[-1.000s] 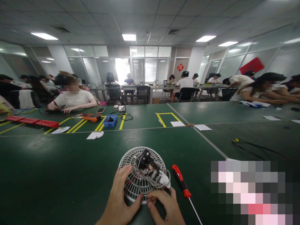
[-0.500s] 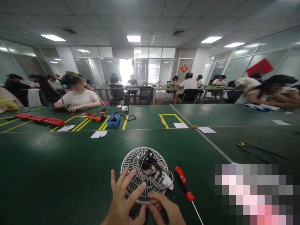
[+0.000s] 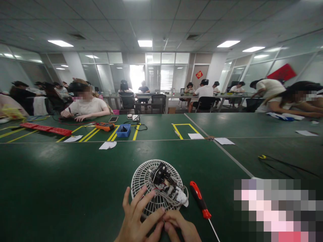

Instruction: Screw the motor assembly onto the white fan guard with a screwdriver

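Note:
A round white fan grille (image 3: 141,174) lies on the green table, with a fan motor assembly (image 3: 161,173) of black and white parts resting on it. Grey cable is looped around the motor. My left hand (image 3: 141,215) is at the grille's near edge, its thumb and index finger brought together while the other fingers spread over the grille. Against those fingertips, my right hand (image 3: 180,225) holds a pinch. Whatever sits between the fingertips is too small or hidden to make out. To the right lies a red and black screwdriver (image 3: 200,200), touched by neither hand.
Across the table are a blue bin (image 3: 123,131), an orange multimeter (image 3: 105,126), red trays (image 3: 45,128) and paper sheets (image 3: 108,145). A black cable (image 3: 277,161) lies at right. A co-worker (image 3: 85,104) sits opposite; a blurred patch covers the lower right.
My left index finger has come down toward its thumb, and both have moved to my right hand's fingertips. The whole view has shifted slightly; the grille, motor and screwdriver lie as before.

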The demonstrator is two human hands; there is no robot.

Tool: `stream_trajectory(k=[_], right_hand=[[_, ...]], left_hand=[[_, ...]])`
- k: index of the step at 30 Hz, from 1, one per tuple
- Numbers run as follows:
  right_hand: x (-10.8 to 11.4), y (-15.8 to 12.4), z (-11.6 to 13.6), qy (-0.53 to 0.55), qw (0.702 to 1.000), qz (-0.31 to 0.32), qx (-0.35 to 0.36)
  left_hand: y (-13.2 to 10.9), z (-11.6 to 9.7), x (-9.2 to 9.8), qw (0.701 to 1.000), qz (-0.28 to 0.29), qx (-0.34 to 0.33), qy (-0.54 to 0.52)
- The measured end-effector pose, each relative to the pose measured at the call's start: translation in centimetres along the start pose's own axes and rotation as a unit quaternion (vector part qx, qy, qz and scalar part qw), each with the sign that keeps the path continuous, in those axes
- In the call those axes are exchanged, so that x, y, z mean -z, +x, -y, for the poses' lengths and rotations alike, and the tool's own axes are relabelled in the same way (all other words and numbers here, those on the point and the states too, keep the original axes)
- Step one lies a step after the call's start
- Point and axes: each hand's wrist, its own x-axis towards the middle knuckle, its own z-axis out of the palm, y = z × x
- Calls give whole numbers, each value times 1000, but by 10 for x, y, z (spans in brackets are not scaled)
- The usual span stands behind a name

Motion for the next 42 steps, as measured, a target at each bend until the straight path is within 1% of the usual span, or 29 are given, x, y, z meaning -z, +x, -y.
stream_trajectory(k=[5,9,11,13,16,18,22,25,27,28,30,31,34,36,37,38,39,40,42], right_hand=[[-5,-6,-11,33,998,21,-43],[-7,-12,-18,68,991,40,-105],[-7,-14,-17,72,990,38,-118],[-7,-15,-16,73,989,35,-121],[-7,-14,-14,84,988,38,-128],[-7,-14,-13,90,987,43,-125],[-9,-12,-11,81,989,42,-112],[-9,-11,-8,84,991,42,-99],[-7,-9,-3,78,994,36,-74],[-4,-8,0,67,996,30,-57],[3,-7,5,22,1000,-1,-12],[8,-7,8,-16,999,-27,6],[28,-6,16,-115,984,-131,46],[46,-1,20,-163,961,-216,52],[55,3,22,-190,949,-247,38],[64,7,23,-213,941,-264,14],[73,13,23,-233,933,-273,-29],[81,18,23,-258,926,-263,-85],[94,27,23,-314,910,-200,-183]], left_hand=[[1,6,-2,998,-10,-60,-13],[6,3,-1,996,-40,-54,-60],[8,1,-1,995,-38,-64,-68],[9,-1,-1,994,-33,-80,-65],[10,0,-4,992,-60,-88,-66],[10,2,-5,991,-68,-97,-67],[13,4,0,990,-33,-119,-62],[12,5,3,990,-18,-115,-75],[8,7,3,990,-15,-103,-93],[6,8,3,990,-13,-94,-102],[3,10,2,990,-14,-68,-121],[2,11,2,990,-17,-53,-128],[2,14,4,989,-32,-14,-146],[4,15,6,987,-42,3,-157],[5,15,7,986,-43,9,-161],[6,16,7,985,-44,16,-165],[6,16,8,985,-43,23,-167],[6,16,8,984,-42,30,-170],[6,17,8,983,-43,41,-175]])
